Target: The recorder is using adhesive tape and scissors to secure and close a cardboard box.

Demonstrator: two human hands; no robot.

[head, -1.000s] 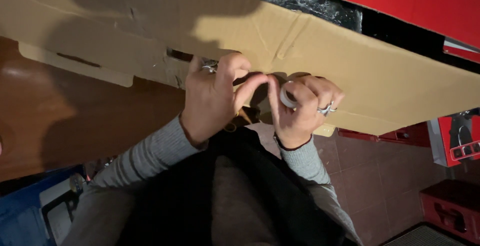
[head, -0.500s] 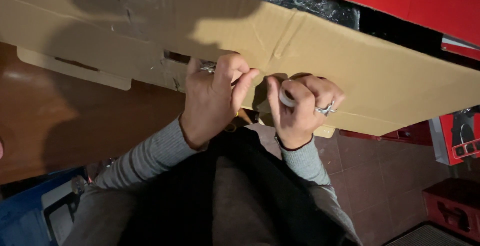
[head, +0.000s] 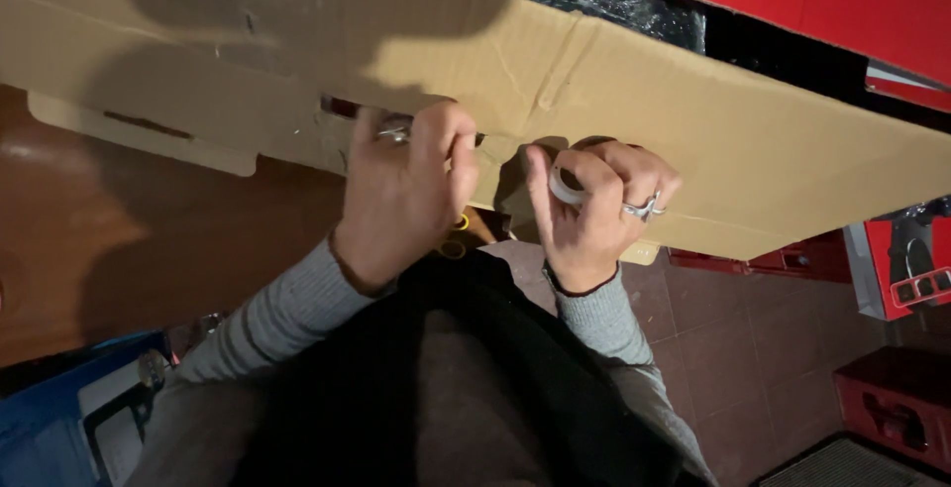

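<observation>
Cardboard sheet (head: 614,91) tilted across view, above lap. Left hand (head: 401,200) grip pinching near edge of cardboard. Right hand (head: 594,210), just right of it, grip curled round small tape roll (head: 565,190). Risk: tape skews or cardboard slips, since nothing seen steadying cardboard's far end.

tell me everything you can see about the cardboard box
The cardboard box is plain brown corrugated board, flattened into a long panel running across the view, tilted down to the right. It shows creases, a slot cut and a small flap at its lower left edge. The left hand and right hand press at its lower edge; the right also holds a tape roll.
</observation>
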